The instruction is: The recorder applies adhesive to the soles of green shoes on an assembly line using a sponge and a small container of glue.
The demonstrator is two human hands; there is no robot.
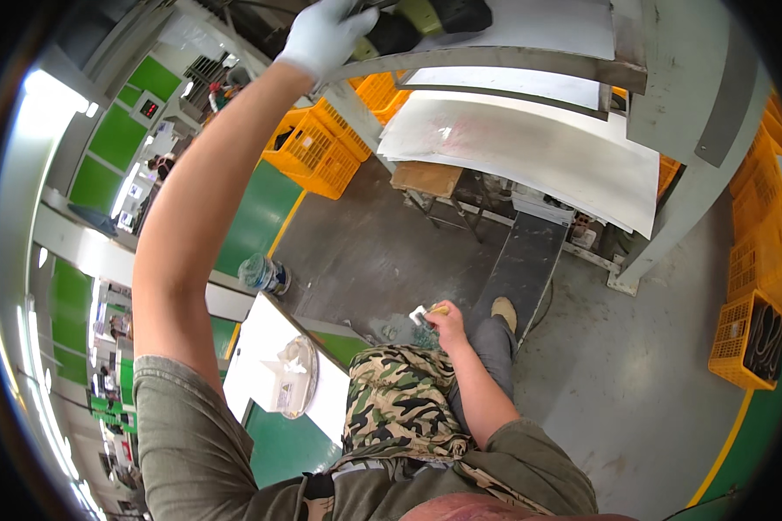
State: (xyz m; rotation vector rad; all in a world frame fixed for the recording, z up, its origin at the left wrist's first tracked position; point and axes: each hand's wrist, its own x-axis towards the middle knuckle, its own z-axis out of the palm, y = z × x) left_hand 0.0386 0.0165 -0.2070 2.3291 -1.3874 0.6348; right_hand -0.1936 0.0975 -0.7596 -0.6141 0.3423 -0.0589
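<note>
My left hand (320, 39), in a white glove, is raised high at the top edge. Its thumb stretches out apart from the fingers, beside black and olive pieces (421, 22) that look like shoe parts, on a metal shelf (530, 35). The fingertips are partly cut off by the frame, and I cannot tell if they touch a piece. Low in front of me, my bare right hand (447, 325) is closed around the light wooden handle of a small brush (420, 316) with a white head, pointing left.
A white-topped table (265, 330) stands at my left, bearing a plastic-wrapped container (294, 378). Beyond it is a large clear bottle (263, 274). Orange crates (317, 152) stand behind the machine frame, others (743, 339) at right. A wooden stool (427, 178) sits below a white sheet (530, 143).
</note>
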